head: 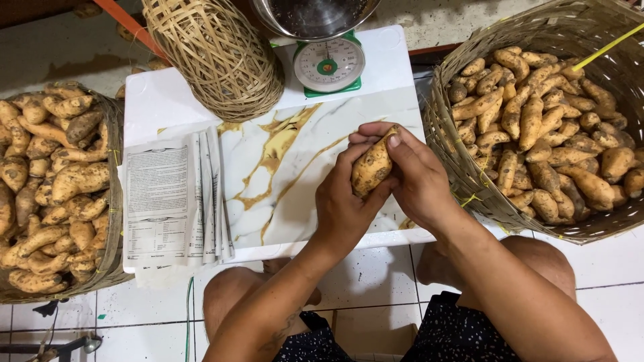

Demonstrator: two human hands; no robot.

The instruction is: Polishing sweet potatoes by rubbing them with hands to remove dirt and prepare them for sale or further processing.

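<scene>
Two hands meet over the middle of the low table, and between them I see one sweet potato (372, 167), lifted clear of the marbled table top (282, 167). My left hand (345, 204) cups it from below and the near side, fingers wrapped round its lower half. My right hand (416, 174) closes over its far end, thumb pressed on the tip. That two-handed grip looks to me like a way of turning the tuber for inspection or rubbing dirt off its skin, though I can't be sure which.

At the right, a large woven basket (463, 167) is heaped with more sweet potatoes, within easy reach of the right hand. At the left, a second basket (114, 201) holds another heap, so the table sits between two piles. A stack of folded printed paper (174, 194) lies on the left part of the table, beside the hands. At the far edge stands a green-based dial scale (329, 66), its face towards me.

The scale's metal bowl (315, 13) is cut off by the top of the view, so its contents are unknown. An upturned wicker basket (215, 53) hides the far left table corner. Both big baskets run out of frame.
</scene>
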